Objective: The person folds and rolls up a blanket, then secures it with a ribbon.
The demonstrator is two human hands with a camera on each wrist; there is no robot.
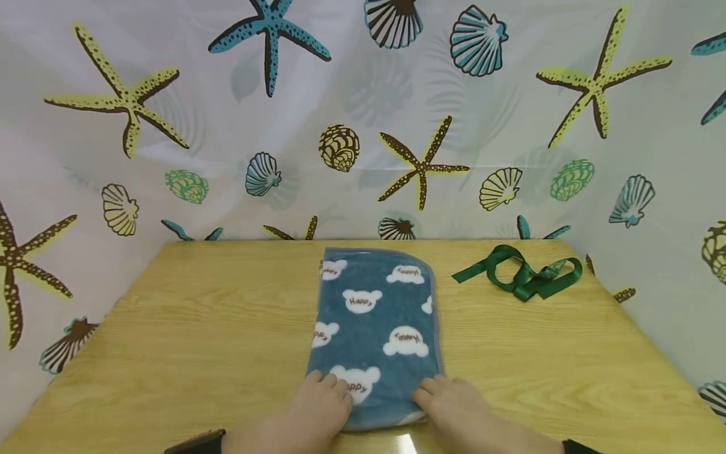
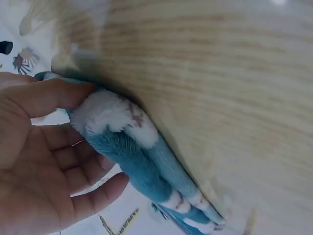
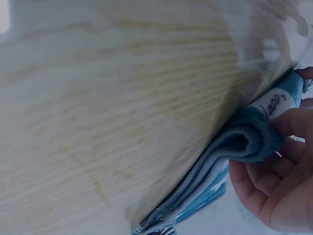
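Observation:
A folded blue plush blanket [image 1: 377,328] with white bear heads marked "Happy" lies on the table in front of me. At its near left corner my left hand [image 1: 320,403] grips the folded layers. The left wrist view shows the thumb [image 2: 63,95] on the near edge, with the other fingers round the far side. My right hand [image 1: 454,407] holds the near right corner. In the right wrist view, that hand's thumb and fingers pinch a rolled-over fold [image 3: 249,139] of the blanket, its stacked layers showing from the side.
A loosely looped green ribbon [image 1: 524,274] lies at the back right of the wooden table [image 1: 215,334]. A white curtain [image 1: 340,82] printed with starfish and shells hangs behind the table and along both sides.

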